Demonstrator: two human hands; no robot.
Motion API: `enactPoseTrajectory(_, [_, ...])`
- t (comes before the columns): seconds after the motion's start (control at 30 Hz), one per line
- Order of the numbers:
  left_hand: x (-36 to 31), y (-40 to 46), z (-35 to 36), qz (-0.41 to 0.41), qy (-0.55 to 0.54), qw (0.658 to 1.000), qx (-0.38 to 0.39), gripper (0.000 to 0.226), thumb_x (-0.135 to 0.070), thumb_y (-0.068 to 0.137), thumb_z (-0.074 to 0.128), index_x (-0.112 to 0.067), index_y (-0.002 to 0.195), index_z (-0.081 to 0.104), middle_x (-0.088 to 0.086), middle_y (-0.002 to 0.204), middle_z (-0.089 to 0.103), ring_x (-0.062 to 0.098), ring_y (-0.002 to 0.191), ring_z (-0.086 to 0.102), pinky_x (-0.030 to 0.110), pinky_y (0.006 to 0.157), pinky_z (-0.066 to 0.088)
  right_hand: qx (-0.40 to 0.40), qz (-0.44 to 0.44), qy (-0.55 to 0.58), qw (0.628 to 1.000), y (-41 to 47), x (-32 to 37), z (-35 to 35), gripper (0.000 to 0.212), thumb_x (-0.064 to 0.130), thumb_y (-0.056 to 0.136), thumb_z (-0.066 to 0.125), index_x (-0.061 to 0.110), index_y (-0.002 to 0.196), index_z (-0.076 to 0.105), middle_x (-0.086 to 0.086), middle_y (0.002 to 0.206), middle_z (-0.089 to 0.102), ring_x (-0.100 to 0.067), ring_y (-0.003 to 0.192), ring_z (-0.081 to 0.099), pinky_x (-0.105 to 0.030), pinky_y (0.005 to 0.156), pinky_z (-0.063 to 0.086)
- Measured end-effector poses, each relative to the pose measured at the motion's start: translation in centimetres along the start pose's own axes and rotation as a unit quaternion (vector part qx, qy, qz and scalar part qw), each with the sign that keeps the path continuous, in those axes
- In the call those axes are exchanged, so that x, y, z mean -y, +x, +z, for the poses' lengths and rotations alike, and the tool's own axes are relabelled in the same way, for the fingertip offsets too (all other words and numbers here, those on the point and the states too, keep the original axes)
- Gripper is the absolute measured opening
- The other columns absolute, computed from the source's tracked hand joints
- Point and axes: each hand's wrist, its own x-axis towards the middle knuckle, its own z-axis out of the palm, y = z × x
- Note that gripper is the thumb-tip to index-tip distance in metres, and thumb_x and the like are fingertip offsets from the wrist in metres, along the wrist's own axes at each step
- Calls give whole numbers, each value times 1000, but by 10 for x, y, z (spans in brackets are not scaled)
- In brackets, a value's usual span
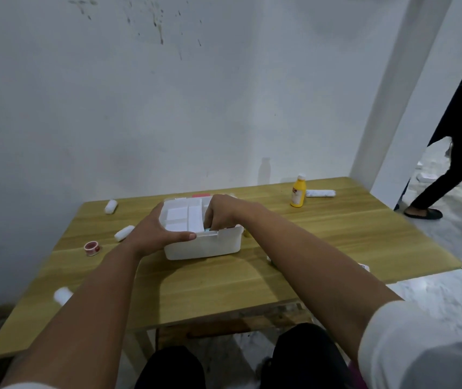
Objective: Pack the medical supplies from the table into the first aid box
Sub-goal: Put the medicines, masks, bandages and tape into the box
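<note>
I have the white plastic first aid box (204, 244) near the middle of the light wooden table (224, 284), lid off, its white dividers showing. My left hand (156, 230) braces the box's near-left corner, palm against the wall and thumb laid straight along the front rim, so it steadies rather than clamps. My right hand (221, 214) dips into the right-hand compartment with its fingers curled downward; something teal shows just under them, but I cannot tell whether I am pinching it or have let it go.

Much is left outside the box, I judge: a yellow plastic bottle with a white cap (298, 193) stands far right, a long white wrapped roll (320, 193) lies just beside it, two white bandage rolls (110, 206) (124, 233) lie to the left, a red-and-white tape spool (92, 247) sits nearer, and another white roll (62, 295) rests at the near-left edge.

The risks I see: that edge roll lies right beside my left forearm, and a careless sweep could knock it to the floor. Pushing down hard in one compartment could tip or skate the light box if my left hand eases off. The upright bottle would topple if clipped on a reach.
</note>
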Motion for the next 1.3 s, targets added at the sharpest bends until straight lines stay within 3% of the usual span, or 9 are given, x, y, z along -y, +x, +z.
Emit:
enactPoseTrajectory(0.2, [3, 1, -2, 3, 6, 1000, 2, 119, -72, 42, 87, -43, 146, 37, -15, 135, 48, 15, 123, 48, 44, 95, 55, -14, 4, 5, 1000, 2, 3, 4, 13, 12, 82, 80, 19, 92, 84, 5, 93, 75, -16, 89, 68, -37, 84, 62])
enactPoseTrajectory(0.33, [3, 2, -2, -11, 11, 1000, 6, 127, -74, 41, 87, -38, 152, 35, -14, 136, 46, 17, 123, 46, 48, 97, 56, -17, 8, 100, 995, -3, -6, -4, 17, 5, 80, 82, 9, 97, 83, -6, 95, 79, -22, 88, 76, -38, 79, 66])
enactPoseTrajectory(0.53, [4, 3, -4, -2, -6, 1000, 13, 119, -71, 44, 91, -39, 147, 42, -14, 136, 52, 17, 123, 50, 46, 93, 58, -138, 0, 253, 958, -24, -32, -36, 15, 5, 88, 78, 2, 103, 78, -13, 92, 78, -24, 85, 79, -32, 67, 65])
enactPoseTrajectory(0.7, [4, 1, -3, -2, -9, 1000, 10, 119, -69, 45, 91, -37, 150, 42, -13, 136, 53, 17, 123, 51, 45, 92, 58, -208, 27, 227, 951, -40, -59, -52, 18, 6, 91, 67, 6, 105, 78, -11, 97, 77, -28, 91, 76, -37, 70, 66])
enactPoseTrajectory(0.87, [3, 1, -4, -8, -6, 1000, 19, 126, -77, 41, 91, -41, 150, 40, -14, 136, 52, 17, 123, 50, 44, 92, 58, -167, 76, 182, 966, -48, -79, -50, 23, 4, 90, 64, 12, 108, 76, -8, 104, 72, -29, 99, 71, -33, 67, 63])
enactPoseTrajectory(1.07, [2, 1, 0, 2, -12, 1000, 7, 96, -43, 69, 95, -39, 149, 42, -19, 130, 54, 18, 124, 51, 36, 82, 57, -92, 100, 143, 980, -45, -86, -27, 46, 13, 81, 86, 11, 125, 71, -7, 116, 71, -25, 101, 69, -31, 69, 62])
enactPoseTrajectory(1.3, [6, 4, -2, -3, -2, 1000, 5, 101, -49, 67, 95, -38, 151, 41, -13, 141, 53, 19, 127, 51, 40, 85, 58, -125, 65, 43, 989, -39, -93, -7, 25, 17, 87, 80, 14, 112, 79, -3, 109, 77, -15, 92, 67, -29, 81, 56])
